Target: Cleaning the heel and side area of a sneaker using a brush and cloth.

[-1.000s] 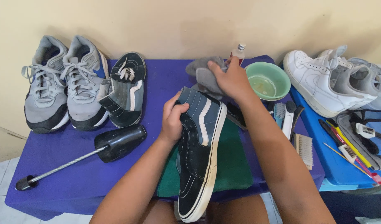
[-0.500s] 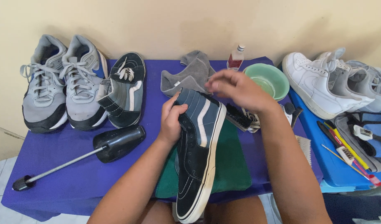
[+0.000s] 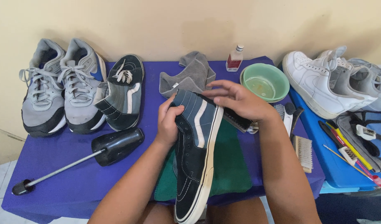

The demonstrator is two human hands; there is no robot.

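The left hand [image 3: 169,123] is gripping the dark high-top shoe [image 3: 195,153], whose long axis is running from frame centre down to the bottom edge. The right hand [image 3: 239,101] is hovering over its collar with fingers loosely spread, just beside a black brush [image 3: 239,121].

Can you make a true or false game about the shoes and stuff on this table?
1. The left hand holds the dark blue shoe. True.
2. The green bowl is full of shoes. False: no shoe is in it; it looks nearly empty.
3. The right hand is over the shoe's ankle end. True.
4. The grey cloth is in the right hand. False: it lies on the table behind the shoe.
5. The two grey sneakers stand at the left end of the table. True.
6. The white shoe is on the green mat. False: it sits far right, on the blue top.
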